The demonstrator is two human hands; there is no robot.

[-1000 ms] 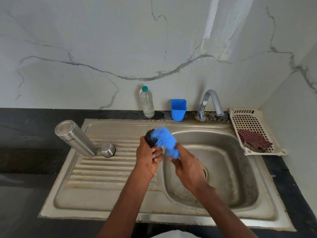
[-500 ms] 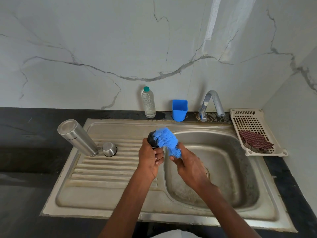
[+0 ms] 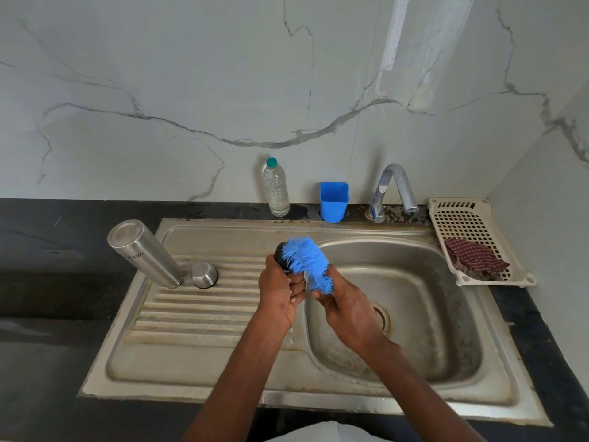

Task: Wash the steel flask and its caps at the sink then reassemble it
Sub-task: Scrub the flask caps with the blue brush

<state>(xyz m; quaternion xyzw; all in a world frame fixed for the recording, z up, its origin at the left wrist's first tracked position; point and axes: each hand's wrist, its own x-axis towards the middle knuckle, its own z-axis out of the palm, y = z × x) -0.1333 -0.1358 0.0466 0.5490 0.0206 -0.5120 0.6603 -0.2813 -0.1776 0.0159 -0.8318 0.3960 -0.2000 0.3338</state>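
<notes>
Both hands meet over the inner edge of the sink [image 3: 414, 400]: the left hand [image 3: 280, 295] curls its fingers round one small black cap [image 3: 281, 256], and the right hand [image 3: 345, 301] grips the handle of one blue bristle brush [image 3: 307, 260], whose bristles lie against the cap. One steel flask [image 3: 143, 253] stands upside down on the ribbed drainboard, leaning in this wide view, brushed silver with lettering on its side. One steel cap [image 3: 204, 275] sits just beside it. Behind the sink stand one clear bottle [image 3: 275, 189], one blue cup [image 3: 334, 200] and one tap [image 3: 395, 189]; one white tray [image 3: 446, 215] holds one checked cloth [image 3: 475, 258].
</notes>
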